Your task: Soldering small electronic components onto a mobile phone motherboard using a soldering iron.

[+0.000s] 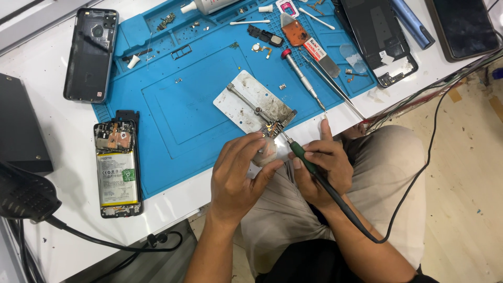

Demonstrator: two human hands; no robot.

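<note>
head view: right hand [320,166] holds a green soldering iron [309,162], its tip on a tiny board [271,129] at the near edge of the metal plate [251,102]. left hand [242,175], just below the plate, pinches a small round pad [268,152].

One blue silicone work mat [173,105]. One opened phone with exposed battery [117,167]. Two detached phone back covers [91,52] [378,36]. One red-capped metal screwdriver [301,76]. One green-handled soldering iron [314,170]. Two cotton swabs [250,22] [317,18].
</note>
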